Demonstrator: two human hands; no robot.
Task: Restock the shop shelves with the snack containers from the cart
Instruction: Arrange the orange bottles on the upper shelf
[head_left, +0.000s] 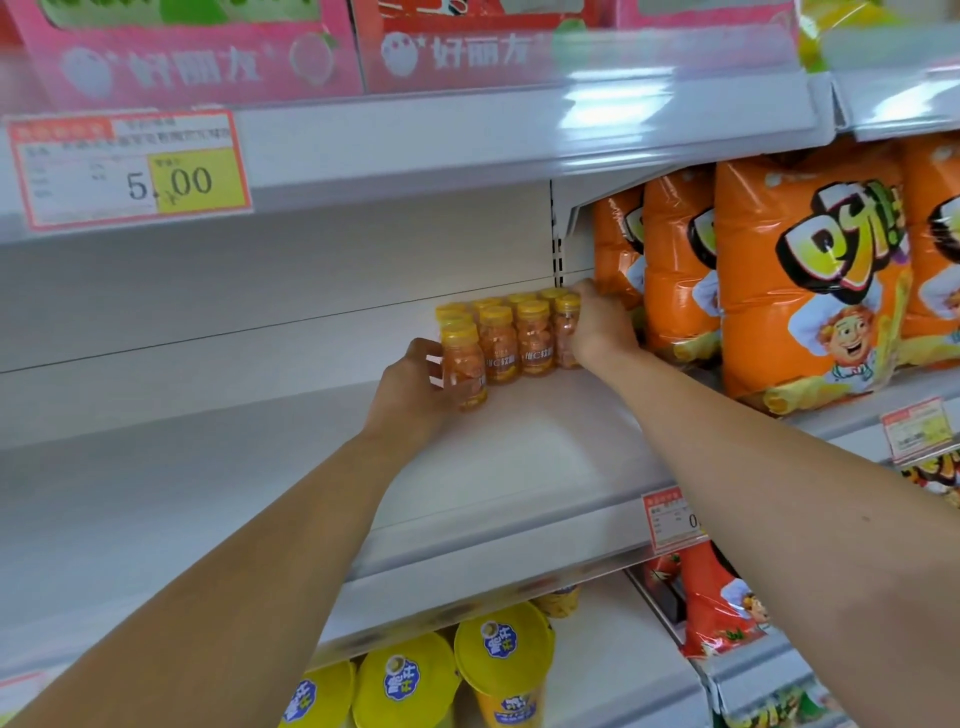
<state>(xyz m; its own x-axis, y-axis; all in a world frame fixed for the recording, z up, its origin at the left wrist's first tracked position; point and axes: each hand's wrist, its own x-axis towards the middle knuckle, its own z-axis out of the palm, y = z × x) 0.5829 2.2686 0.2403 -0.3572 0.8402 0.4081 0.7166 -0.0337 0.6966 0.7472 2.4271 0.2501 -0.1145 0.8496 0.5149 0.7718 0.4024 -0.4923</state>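
Head view: I'm seeing the snack bottles (519, 338) sitting deep on the white shelf (519, 467), four across the front, more lids behind, total unclear. The left hand (410, 389) is gripping the front-left bottle (464, 366), fingers curling round it. The right hand (597, 327) is cupping the cluster's right end, fingers curling against it. Four orange bags (810, 291) are standing just beside.

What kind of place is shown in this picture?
Most likely a grocery shop or supermarket aisle. It has white shelves with price tags on their front edges, orange snack bags standing in a row, and small bottles grouped on one shelf.
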